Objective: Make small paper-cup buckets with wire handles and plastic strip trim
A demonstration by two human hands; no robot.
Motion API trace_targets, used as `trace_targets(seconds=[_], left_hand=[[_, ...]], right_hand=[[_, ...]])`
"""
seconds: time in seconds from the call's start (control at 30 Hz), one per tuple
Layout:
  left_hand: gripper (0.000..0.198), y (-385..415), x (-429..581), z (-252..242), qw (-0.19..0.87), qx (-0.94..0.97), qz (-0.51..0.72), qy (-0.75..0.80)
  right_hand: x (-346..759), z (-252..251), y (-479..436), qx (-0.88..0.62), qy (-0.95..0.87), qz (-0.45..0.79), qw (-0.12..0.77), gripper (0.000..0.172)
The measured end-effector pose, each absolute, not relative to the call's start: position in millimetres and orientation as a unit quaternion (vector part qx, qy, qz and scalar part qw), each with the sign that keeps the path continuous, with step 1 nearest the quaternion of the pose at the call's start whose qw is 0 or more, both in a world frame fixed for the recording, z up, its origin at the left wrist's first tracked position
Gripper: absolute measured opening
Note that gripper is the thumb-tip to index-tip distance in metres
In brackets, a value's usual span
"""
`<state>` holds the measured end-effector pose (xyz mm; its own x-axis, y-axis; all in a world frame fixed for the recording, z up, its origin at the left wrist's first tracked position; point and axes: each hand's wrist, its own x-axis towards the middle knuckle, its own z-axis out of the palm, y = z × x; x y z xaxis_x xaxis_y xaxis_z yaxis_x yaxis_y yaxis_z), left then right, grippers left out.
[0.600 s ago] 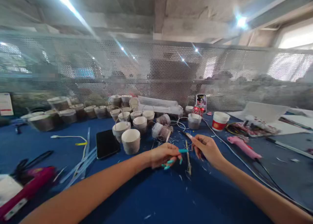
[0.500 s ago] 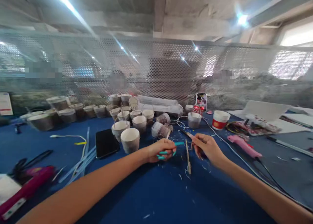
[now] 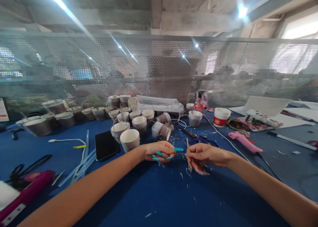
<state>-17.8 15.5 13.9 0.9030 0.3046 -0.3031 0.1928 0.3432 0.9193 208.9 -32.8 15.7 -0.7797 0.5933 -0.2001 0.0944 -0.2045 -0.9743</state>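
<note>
My left hand point(image 3: 161, 152), with long teal nails, is closed, thumb and forefinger pinched on one end of a thin strand point(image 3: 182, 153). Across from it, my right hand point(image 3: 202, 156) pinches the strand's other end, its lower fingers loosely extended. The strand is too fine to tell whether it is wire or thread. A thin wooden stick point(image 3: 187, 143) lies upright in view beside the right fingertips, its middle partly hidden by them. Just beyond the right hand, scissors with blue handles point(image 3: 208, 140) rest on the blue table point(image 3: 169, 194).
Several small grey-white cups point(image 3: 130, 138) with wire handles stand at back left; two lie tipped over. A black phone point(image 3: 106, 145) and clear glue sticks point(image 3: 78, 165) are left. A pink glue gun point(image 3: 244, 142), paper cups point(image 3: 222, 117) and a white cable are right.
My right hand has let go of the scissors, which now lie behind it. It has moved left and down to the strand by my left hand. The view has shifted slightly.
</note>
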Motion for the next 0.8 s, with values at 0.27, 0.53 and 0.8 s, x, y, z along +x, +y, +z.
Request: trace_targets(seconds=[0.27,0.53,0.8], left_hand=[[0.029,3.3,-18.9,58.1,0.629,0.727,-0.017,0.275],[0.019,9.1,-29.7,129.7,0.460,0.830,0.058,0.311],[0.017,39.2,-28.8,169.0,0.400,0.850,0.092,0.331]], right_hand=[[187.1,54.8,-48.3,-0.413,-0.806,0.410,0.106,0.044],[165.9,142.8,-29.6,-0.407,-0.856,0.316,-0.046,0.042],[154.1,148.3,17.7,-0.362,-0.867,0.337,0.065,0.026]])
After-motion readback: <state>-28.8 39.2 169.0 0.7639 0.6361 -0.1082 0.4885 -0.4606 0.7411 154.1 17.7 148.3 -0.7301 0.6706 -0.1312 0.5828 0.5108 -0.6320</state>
